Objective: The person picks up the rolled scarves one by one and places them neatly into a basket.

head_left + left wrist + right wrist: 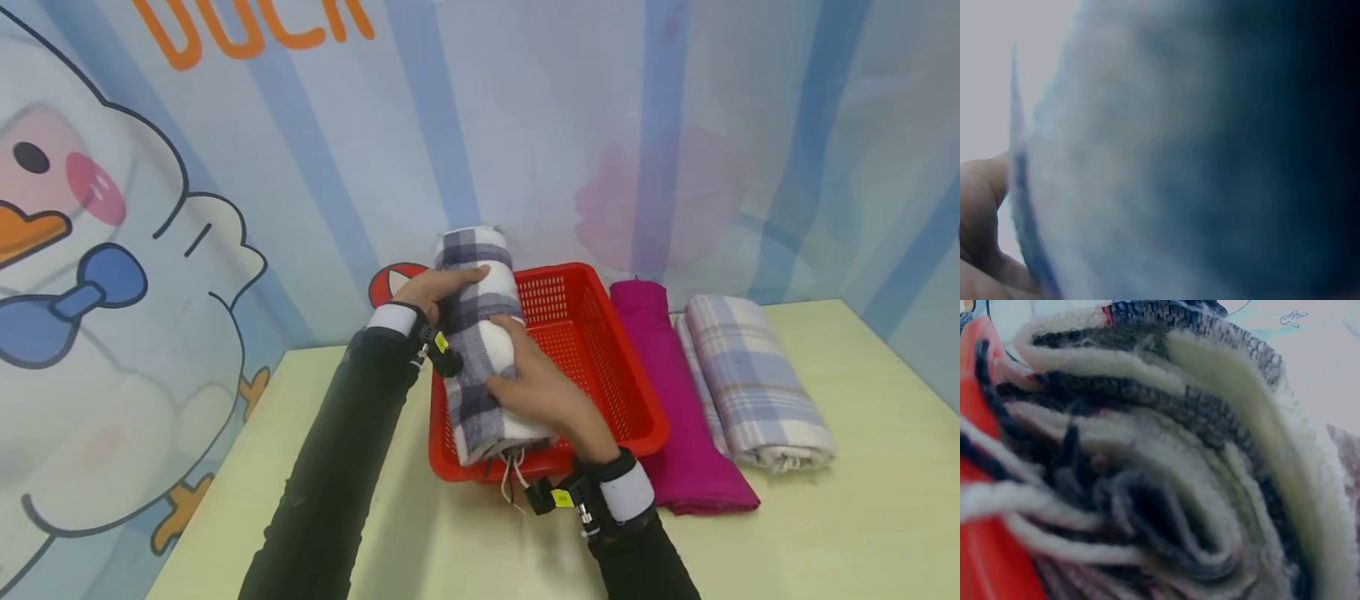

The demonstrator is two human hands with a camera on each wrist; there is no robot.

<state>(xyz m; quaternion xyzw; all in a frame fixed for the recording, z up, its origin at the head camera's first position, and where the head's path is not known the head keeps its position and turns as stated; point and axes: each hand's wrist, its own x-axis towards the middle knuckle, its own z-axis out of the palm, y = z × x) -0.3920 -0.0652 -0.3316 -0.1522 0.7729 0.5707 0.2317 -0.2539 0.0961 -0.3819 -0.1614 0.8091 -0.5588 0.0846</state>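
A rolled blanket [480, 367] in white and grey-purple check lies lengthwise over the left part of a red plastic basket [618, 358]. My left hand [435, 292] holds its far left side, one digit stretched across the top. On the right, nearer me, my right hand [543, 387] grips the roll with thumb and fingers apart. Some fingers of both hands are hidden by the roll. Close up in the right wrist view are the blanket's coiled end [1166, 519] and its fringe cords [1035, 506], beside the red basket. The left wrist view is mostly blurred cloth [1147, 156].
Right of the basket lies a magenta cloth bundle [675, 408]. Beside it is a folded pale plaid blanket [757, 379] in blue and white. All stand on a light yellow table [862, 517], backed by a striped backdrop [525, 125] with a cartoon duck.
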